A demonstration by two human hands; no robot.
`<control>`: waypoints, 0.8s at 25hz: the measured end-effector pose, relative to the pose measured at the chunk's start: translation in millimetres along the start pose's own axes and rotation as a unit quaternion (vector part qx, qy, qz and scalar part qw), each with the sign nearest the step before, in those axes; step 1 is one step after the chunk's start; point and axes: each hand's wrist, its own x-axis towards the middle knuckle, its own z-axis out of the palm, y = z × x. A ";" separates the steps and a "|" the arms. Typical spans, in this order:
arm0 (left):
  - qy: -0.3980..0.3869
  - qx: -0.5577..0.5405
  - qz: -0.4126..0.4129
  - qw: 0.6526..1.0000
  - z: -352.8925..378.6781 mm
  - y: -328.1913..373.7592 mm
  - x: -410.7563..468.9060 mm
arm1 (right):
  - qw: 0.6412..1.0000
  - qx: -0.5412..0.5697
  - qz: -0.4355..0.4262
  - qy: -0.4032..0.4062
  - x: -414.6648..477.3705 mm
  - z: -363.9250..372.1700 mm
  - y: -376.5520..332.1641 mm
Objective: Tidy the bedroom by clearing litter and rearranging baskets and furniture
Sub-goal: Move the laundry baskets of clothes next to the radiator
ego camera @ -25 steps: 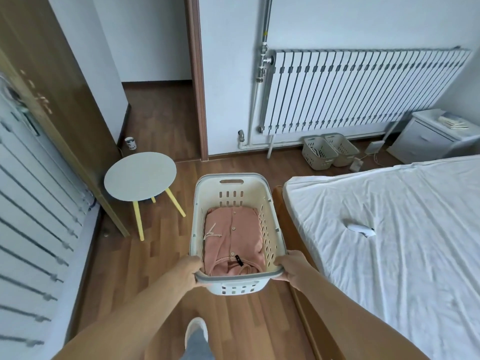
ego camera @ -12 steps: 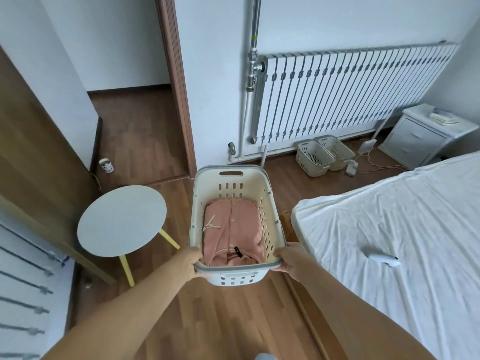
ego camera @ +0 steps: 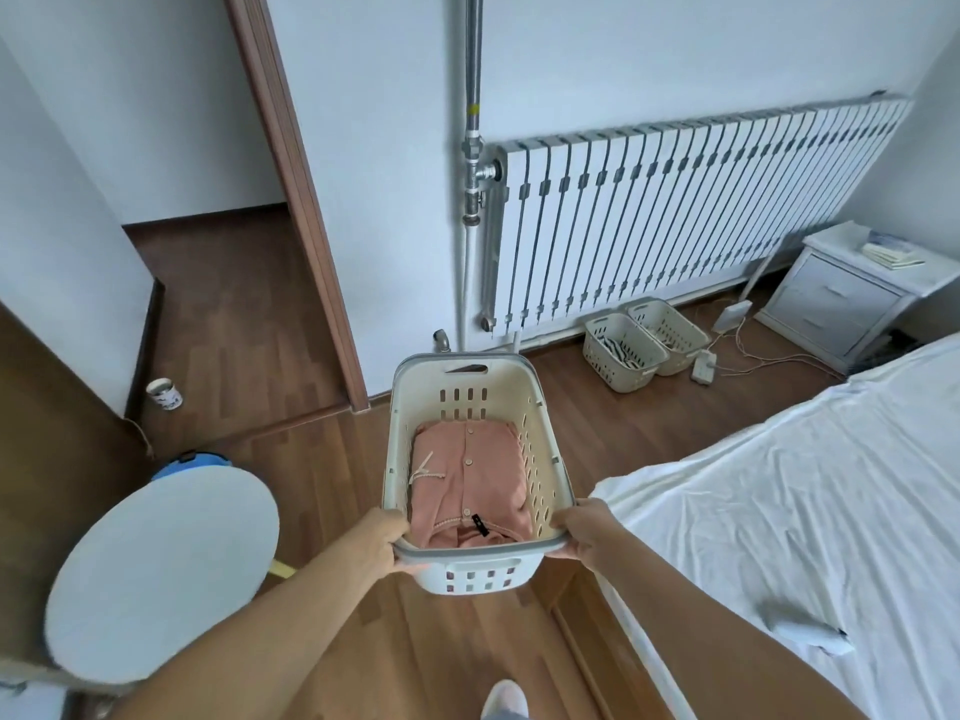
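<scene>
Left hand (ego camera: 387, 537), right hand (ego camera: 584, 532) clenched on near rim of your basket (ego camera: 467, 402); long axis pointed ahead, likely toward the small baskets (ego camera: 623, 350).

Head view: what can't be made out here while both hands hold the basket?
All head view:
- Beneath the pink garment: covered by it, inside the laundry basket.
- Blue object: mostly behind the round table.
- Grey object on the bed: blurred.
- Shoe: cut off by the bottom edge.
</scene>
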 end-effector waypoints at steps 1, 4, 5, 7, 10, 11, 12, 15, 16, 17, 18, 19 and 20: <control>-0.009 0.007 -0.006 1.000 10.8 17.4 4.2 | 1.000 -0.004 -0.002 0.000 13.5 -3.9 -16.9; -0.026 0.024 -0.013 0.999 38.6 59.0 21.0 | 1.000 -0.007 -0.008 0.008 50.1 -11.4 -60.5; -0.026 0.025 -0.014 0.999 47.4 71.0 25.7 | 1.000 -0.009 -0.004 0.013 59.7 -12.5 -72.7; -0.036 0.024 -0.020 0.999 63.8 96.7 38.7 | 1.000 -0.014 0.005 0.020 81.1 -14.5 -93.3; -0.047 0.032 -0.027 0.998 83.0 136.1 56.8 | 0.999 -0.015 0.023 0.029 110.3 -12.9 -118.6; -0.054 0.041 -0.026 0.997 88.7 150.3 63.7 | 0.999 -0.012 0.028 0.029 119.8 -11.3 -126.5; -0.059 0.053 -0.024 0.997 96.1 165.5 74.5 | 0.999 -0.008 0.032 0.032 131.9 -8.8 -135.2; -0.083 0.092 -0.033 0.992 118.0 217.6 108.4 | 0.998 0.012 0.048 0.050 167.9 -1.6 -169.9; -0.101 0.100 -0.042 0.989 125.2 237.6 120.8 | 0.997 0.016 0.050 0.059 182.5 1.4 -183.9; -0.115 0.111 -0.051 0.986 132.0 258.1 131.2 | 0.996 0.018 0.050 0.066 196.1 4.3 -199.2; -0.124 0.115 -0.055 0.984 137.7 274.7 140.1 | 0.996 0.019 0.050 0.069 204.5 6.3 -212.8; -0.126 0.120 -0.057 0.983 143.1 293.5 148.4 | 0.995 0.022 0.054 0.076 213.4 8.4 -226.3; -0.130 0.128 -0.058 0.981 148.9 314.1 158.1 | 0.995 0.029 0.059 0.081 223.0 11.3 -240.0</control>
